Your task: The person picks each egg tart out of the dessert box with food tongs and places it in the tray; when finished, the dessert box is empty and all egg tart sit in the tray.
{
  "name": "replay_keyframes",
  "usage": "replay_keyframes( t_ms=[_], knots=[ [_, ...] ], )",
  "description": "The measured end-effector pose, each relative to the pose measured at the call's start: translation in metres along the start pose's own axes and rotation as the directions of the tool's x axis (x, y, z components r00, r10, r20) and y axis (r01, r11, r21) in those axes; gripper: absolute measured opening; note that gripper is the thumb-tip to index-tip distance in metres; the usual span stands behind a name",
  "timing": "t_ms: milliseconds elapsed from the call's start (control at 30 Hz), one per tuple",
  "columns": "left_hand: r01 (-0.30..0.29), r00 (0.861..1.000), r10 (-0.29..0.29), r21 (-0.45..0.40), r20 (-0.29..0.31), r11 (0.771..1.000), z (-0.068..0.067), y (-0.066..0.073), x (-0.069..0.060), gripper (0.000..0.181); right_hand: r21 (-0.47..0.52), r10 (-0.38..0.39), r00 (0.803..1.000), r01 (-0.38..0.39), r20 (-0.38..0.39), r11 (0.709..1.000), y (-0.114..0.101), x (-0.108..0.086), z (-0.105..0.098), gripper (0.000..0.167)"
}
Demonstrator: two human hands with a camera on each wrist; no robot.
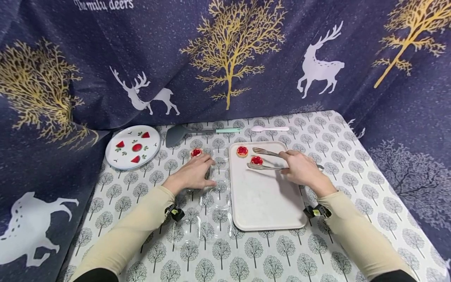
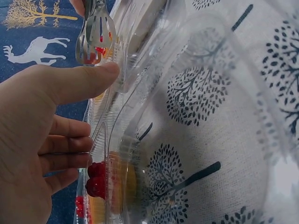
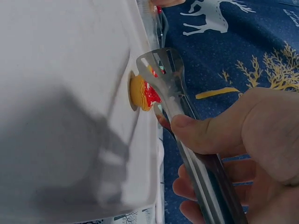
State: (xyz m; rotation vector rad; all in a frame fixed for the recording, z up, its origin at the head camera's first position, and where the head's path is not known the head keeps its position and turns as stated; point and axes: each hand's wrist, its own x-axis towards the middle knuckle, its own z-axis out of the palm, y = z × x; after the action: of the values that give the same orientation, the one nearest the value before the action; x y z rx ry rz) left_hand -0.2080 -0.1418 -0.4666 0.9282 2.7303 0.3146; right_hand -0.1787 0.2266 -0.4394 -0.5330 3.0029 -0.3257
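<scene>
My right hand [image 1: 303, 168] holds metal serving tongs [image 3: 175, 105] over a white tray [image 1: 266, 207]. The spread arms of the tongs lie on either side of a small red-topped tart [image 1: 257, 160]. A second tart [image 1: 242, 151] sits beside it, near the tray's far left corner. To the left, my left hand [image 1: 195, 172] hovers at a clear plastic container [image 1: 215, 219] with several compartments, its thumb stretched out. I cannot tell whether it touches the rim. Another tart [image 1: 195, 152] shows past its fingers, and red-topped pieces [image 2: 96, 179] sit in the container.
At the back left stands a round plate [image 1: 124, 160] with watermelon pictures. A grey spatula [image 1: 175, 135] with a green handle and a pink spoon [image 1: 269, 128] lie along the back. A dark blue curtain [image 1: 158, 51] hangs behind the table.
</scene>
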Motion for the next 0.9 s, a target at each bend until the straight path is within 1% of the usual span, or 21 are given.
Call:
replay_keyframes(
  t_ms=[133,467,600,700,800,900],
  knots=[
    [-0.002,1.0,0.002,-0.004,-0.003,1.0,0.0,-0.001,0.0,0.081,0.002,-0.007,1.0,0.007,-0.014,1.0,0.0,-0.001,-0.001,0.06],
    [-0.017,1.0,0.017,0.01,-0.018,1.0,0.001,-0.004,-0.002,0.081,0.011,-0.009,1.0,0.009,-0.019,1.0,-0.001,0.001,-0.004,0.064],
    [-0.035,0.998,0.035,-0.002,-0.045,0.999,-0.002,-0.005,-0.004,0.08,0.007,-0.042,0.998,0.042,-0.038,0.999,-0.003,0.003,-0.005,0.063],
    [-0.041,0.997,0.041,0.004,-0.072,0.999,-0.004,-0.009,-0.006,0.079,0.005,-0.073,0.995,0.074,-0.062,0.997,-0.007,0.006,-0.007,0.062],
    [-0.025,0.996,0.026,0.01,-0.09,1.0,-0.007,-0.014,-0.01,0.08,0.006,-0.105,0.991,0.105,-0.088,0.994,-0.013,0.01,-0.01,0.062],
    [0.0,0.996,0.0,-0.004,-0.091,1.0,-0.01,-0.019,-0.016,0.081,-0.002,-0.137,0.985,0.138,-0.105,0.99,-0.021,0.015,-0.014,0.063]
  ],
)
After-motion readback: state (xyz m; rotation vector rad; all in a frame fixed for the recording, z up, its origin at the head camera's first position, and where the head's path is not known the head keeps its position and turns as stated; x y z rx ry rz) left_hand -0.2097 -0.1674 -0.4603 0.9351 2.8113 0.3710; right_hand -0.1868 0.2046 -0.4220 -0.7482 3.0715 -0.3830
